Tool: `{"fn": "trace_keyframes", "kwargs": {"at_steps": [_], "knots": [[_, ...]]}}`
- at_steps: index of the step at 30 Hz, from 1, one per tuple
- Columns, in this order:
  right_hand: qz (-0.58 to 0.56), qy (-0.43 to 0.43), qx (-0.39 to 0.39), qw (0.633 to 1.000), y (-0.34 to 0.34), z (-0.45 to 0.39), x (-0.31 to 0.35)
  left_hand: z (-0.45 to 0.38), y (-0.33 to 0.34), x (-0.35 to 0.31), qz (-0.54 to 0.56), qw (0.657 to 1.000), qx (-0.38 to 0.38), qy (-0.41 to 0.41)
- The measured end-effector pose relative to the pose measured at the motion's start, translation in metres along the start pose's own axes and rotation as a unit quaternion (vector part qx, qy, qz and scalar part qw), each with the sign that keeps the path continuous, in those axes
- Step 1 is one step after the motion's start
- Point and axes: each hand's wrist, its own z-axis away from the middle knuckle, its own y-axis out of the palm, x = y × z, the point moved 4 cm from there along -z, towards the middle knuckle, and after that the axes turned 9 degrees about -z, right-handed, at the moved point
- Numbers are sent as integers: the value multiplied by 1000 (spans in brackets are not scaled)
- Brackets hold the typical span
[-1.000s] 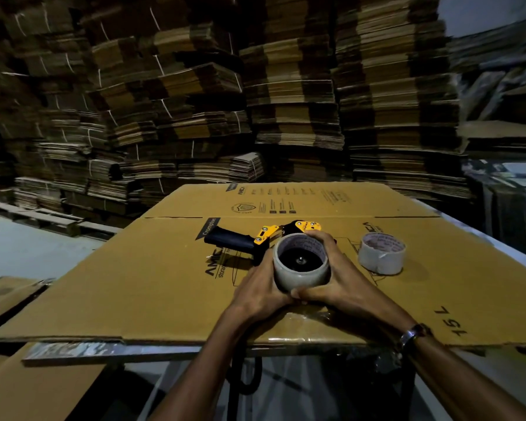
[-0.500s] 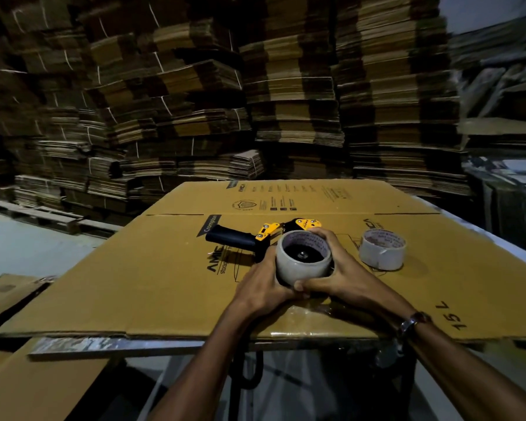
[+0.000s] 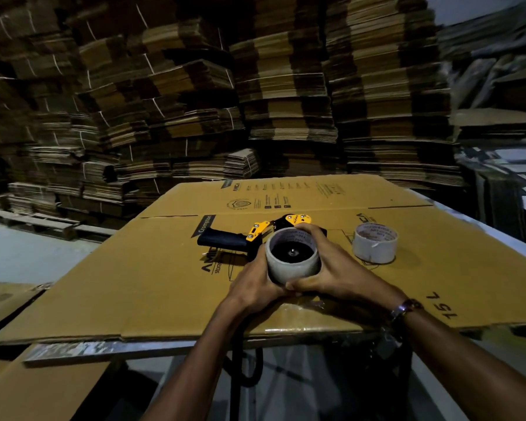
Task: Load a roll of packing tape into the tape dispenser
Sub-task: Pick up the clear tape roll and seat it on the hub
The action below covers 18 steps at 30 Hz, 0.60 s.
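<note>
A pale roll of packing tape (image 3: 295, 268) sits on the hub of a black and yellow tape dispenser (image 3: 225, 240) that lies flat on a cardboard sheet (image 3: 134, 284). The dispenser's black handle points left and its yellow parts show behind the roll. My left hand (image 3: 252, 287) cups the roll's left and near side. My right hand (image 3: 331, 268) wraps its right side, fingers reaching over the far rim. Both hands grip the roll. The dispenser's body under the roll is hidden.
A second, thinner tape roll (image 3: 375, 246) stands on the cardboard to the right. The cardboard rests on a table with a metal front edge (image 3: 104, 349). Tall stacks of flattened boxes (image 3: 255, 101) fill the background. More cardboard (image 3: 28, 390) lies low on the left.
The hands and roll stay in nearly the same place on the dispenser; only slight shifts of the fingers and of the view show.
</note>
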Motion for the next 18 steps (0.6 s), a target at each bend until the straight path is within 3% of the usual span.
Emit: {"fn": "trace_keyframes", "kwargs": {"at_steps": [6,18], "knots": [[33,2,24,999,-3,-3,3,1,1,0,5,1000,-3,3],[-13,2,-33,999,2,7,-1,0,0,-3,22,999,16,22]]}}
